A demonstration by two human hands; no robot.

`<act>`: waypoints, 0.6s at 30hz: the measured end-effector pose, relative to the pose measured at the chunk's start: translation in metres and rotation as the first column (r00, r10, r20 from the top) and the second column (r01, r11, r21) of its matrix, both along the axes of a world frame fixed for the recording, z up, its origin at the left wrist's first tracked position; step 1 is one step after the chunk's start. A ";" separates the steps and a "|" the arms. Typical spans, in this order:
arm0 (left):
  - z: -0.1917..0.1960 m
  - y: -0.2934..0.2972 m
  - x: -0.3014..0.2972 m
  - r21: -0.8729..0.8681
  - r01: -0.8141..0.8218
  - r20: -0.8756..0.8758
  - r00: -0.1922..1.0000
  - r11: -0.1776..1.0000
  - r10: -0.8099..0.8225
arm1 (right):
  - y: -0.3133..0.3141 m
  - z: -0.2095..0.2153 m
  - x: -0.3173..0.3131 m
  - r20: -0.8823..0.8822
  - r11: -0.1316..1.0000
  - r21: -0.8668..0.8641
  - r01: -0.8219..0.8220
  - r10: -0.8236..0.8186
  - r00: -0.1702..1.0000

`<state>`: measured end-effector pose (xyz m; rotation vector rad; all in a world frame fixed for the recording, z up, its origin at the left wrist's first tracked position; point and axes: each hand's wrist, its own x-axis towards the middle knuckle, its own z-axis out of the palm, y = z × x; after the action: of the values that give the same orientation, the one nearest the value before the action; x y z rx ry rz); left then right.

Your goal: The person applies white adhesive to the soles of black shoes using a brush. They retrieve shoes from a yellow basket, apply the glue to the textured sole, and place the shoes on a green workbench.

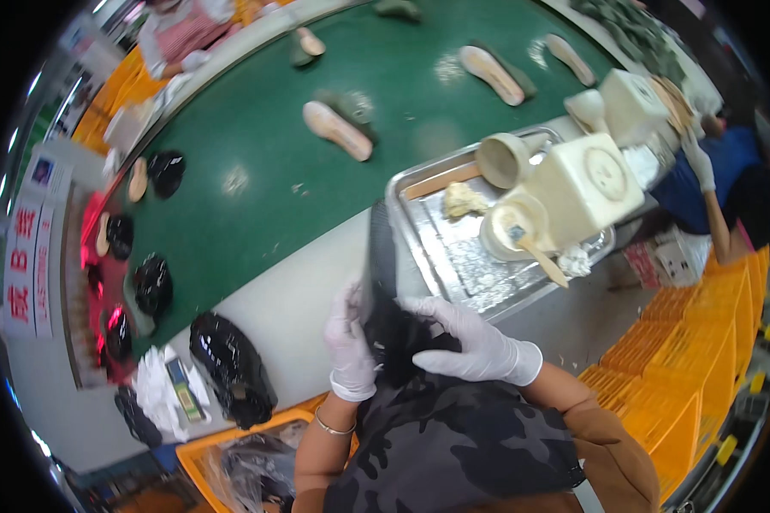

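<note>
Black shoe upper [391, 318], held upright at the tabletop [291, 299] edge beside the metal tray [453, 256]: left hand [351, 342] and right hand [470, 342] fingers closed on it; appears mid-handling, glue pot [515, 224] brush unused.

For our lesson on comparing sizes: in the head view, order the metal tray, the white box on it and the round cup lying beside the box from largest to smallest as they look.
1. Metal tray
2. White box
3. Round cup
</note>
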<state>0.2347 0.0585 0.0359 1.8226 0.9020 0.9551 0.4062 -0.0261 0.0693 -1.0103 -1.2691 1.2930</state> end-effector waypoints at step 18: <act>0.014 -0.002 0.023 -0.666 0.322 0.493 0.867 0.673 0.073 | -0.049 -0.056 0.084 0.205 0.368 0.177 0.913 -0.921 0.331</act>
<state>0.2580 0.0565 0.0498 0.8664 0.6728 0.7412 0.4906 -0.0747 0.0131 -1.5969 -0.6157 0.1975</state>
